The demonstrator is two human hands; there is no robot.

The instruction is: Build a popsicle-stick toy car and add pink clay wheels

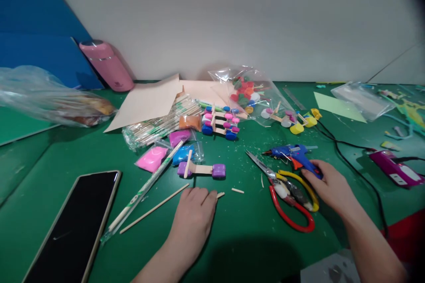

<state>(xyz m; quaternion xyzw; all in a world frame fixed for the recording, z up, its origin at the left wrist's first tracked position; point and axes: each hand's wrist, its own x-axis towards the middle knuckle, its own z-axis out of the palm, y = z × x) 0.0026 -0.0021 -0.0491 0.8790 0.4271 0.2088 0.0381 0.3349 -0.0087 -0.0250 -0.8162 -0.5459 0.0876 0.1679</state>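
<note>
My left hand (195, 212) rests on the green table with its fingers curled together; a short wooden stick piece (220, 195) pokes out beside its fingertips. My right hand (327, 183) is closed round the handle of a blue glue gun (292, 152), whose tip points left. Just beyond my left hand lies a small craft-stick piece with purple clay ends (203, 170) and a stick across it. A long thin stick (154, 208) lies left of that hand, and a short cut piece (237, 190) to its right. Red-and-yellow-handled scissors (282, 190) lie between my hands.
A phone (76, 225) and a wrapped chopstick pair (142, 194) lie left. Behind are clay packets (152, 159), stick bundles (159, 124), finished clay pieces (221, 121), a plastic bag (252, 93) and a pink bottle (108, 64). A black cord (361, 177) runs right to a purple power strip (395, 168).
</note>
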